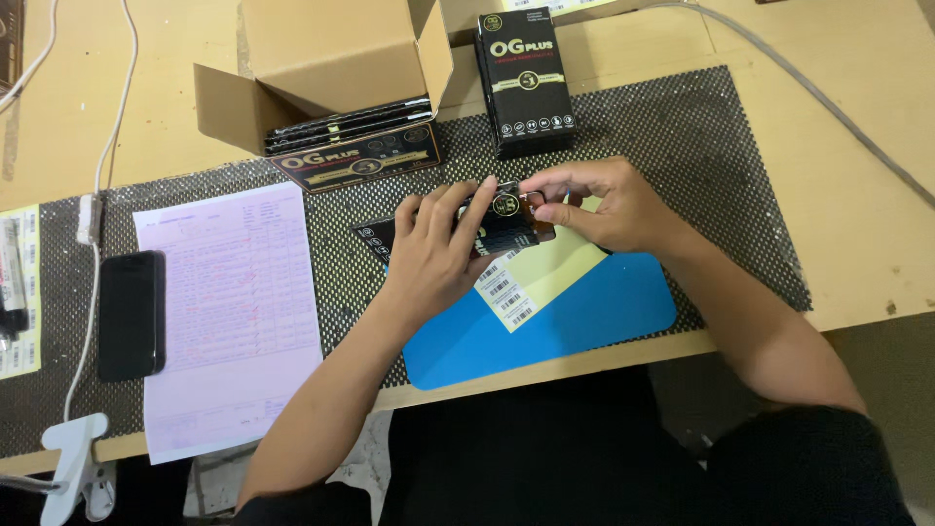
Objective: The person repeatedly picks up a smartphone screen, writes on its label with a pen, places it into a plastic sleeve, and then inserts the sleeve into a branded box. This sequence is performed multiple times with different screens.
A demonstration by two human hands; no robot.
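Observation:
My left hand (436, 245) and my right hand (596, 205) both grip a small flat black box (506, 226) held just above a blue mat (584, 317). The left hand's fingers wrap over the box's left part. At its upper right end the right hand's fingertips pinch a small round gold sticker area. A yellow sheet of barcode labels (531, 278) lies on the blue mat right under the box.
An open cardboard carton (331, 68) with several flat black boxes stands at the back. One black box (526, 83) stands upright beside it. A pink form (234, 312) and a black phone (130, 314) lie at the left on the dotted black mat (701, 166).

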